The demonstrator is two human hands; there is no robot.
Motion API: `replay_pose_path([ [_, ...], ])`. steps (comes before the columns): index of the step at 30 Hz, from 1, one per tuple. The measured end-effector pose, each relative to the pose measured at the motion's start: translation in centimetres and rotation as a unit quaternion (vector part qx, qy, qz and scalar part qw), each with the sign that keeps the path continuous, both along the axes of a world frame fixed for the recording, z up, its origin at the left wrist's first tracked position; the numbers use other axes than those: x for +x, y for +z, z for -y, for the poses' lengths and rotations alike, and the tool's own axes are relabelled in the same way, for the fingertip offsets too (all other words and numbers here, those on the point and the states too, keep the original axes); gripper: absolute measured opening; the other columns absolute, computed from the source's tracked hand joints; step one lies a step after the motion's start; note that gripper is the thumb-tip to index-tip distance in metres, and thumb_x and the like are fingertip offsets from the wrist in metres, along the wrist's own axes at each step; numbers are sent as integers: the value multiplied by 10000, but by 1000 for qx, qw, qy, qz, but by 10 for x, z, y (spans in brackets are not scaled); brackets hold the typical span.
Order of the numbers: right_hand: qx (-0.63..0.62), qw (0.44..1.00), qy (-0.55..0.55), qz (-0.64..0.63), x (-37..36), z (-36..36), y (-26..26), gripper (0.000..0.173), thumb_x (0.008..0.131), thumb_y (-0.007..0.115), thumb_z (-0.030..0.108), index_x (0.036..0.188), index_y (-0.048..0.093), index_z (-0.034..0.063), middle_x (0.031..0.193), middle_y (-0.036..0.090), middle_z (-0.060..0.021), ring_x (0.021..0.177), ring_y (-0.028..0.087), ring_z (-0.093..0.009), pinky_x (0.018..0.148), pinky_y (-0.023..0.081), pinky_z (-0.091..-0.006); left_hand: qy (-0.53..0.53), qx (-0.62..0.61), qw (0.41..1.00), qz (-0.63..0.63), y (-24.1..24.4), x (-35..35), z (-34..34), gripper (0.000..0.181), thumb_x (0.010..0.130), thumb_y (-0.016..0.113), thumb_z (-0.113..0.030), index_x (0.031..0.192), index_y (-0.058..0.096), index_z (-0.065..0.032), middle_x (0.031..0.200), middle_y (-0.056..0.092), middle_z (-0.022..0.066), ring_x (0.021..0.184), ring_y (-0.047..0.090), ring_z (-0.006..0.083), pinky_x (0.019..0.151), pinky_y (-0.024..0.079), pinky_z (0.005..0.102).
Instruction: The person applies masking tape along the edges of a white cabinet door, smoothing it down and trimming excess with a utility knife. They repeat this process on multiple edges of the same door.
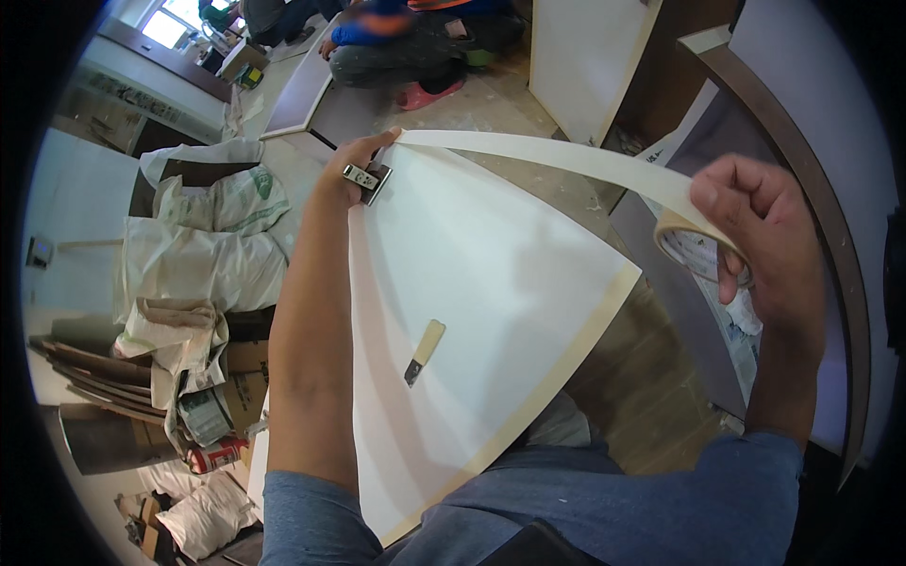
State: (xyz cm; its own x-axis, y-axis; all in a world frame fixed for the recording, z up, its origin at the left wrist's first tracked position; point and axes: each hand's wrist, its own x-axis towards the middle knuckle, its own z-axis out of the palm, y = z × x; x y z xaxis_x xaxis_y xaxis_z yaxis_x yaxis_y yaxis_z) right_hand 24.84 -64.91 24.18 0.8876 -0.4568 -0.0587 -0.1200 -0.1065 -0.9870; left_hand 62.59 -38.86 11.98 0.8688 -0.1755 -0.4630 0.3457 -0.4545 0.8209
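A white panel [481, 283] lies before me, with a strip of masking tape along its near right edge. At its far corner my left hand [364, 166] presses the end of a pulled-out strip of masking tape [545, 150]. A metal bulldog clip [368, 180] sits by that hand, at the panel's edge. My right hand [757, 219] holds the masking tape roll [690, 247] off the panel's right side, the strip stretched between both hands. A small blade tool with a pale handle [427, 350] lies on the panel.
White sacks [205, 262] and curved brown boards [106, 375] stand at the left, near a red fire extinguisher [216, 454]. A co-worker in pink shoes [429, 94] crouches beyond the panel. Another white panel [591, 64] stands upright behind; a curved brown-edged panel [814, 198] rises at the right.
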Motion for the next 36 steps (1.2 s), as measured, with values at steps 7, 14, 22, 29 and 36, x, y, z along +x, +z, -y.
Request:
replay_pose_path([
  [7,42,998,-20,-33,-12,14,-26,225,997,725,216,940,726,-2,733,697,-23,446,502,-15,396,409,-185,0,26,1000,-16,-9,10,2,502,836,895,-489,1003,720,-49,786,614,10,558,533,114,488,438,307],
  [14,-89,995,-9,44,9,-13,22,261,989,736,267,899,694,26,709,657,-3,441,455,-2,378,361,-175,-8,-14,1000,-14,-17,15,1,490,834,920,-444,975,716,-21,754,619,31,520,550,132,454,420,331],
  [22,-148,988,43,28,-8,-40,25,247,975,743,232,873,705,10,654,633,-3,449,492,-28,403,387,-193,-27,-19,999,-25,-16,15,-3,504,848,898,-478,999,724,-30,784,644,25,543,555,136,503,465,314],
  [29,20,991,-55,-122,-37,-10,-47,218,991,738,191,907,727,-9,635,637,17,453,501,-24,411,383,-205,10,28,999,-17,-12,11,2,527,814,919,-502,974,719,-41,756,615,8,525,529,123,472,436,304],
  [36,83,980,-24,-182,-44,-4,-92,255,1012,722,226,914,727,-10,661,648,-2,459,517,-29,417,410,-208,4,29,999,-20,1,-2,6,509,824,908,-504,950,718,-49,782,657,25,513,553,125,473,471,303],
])
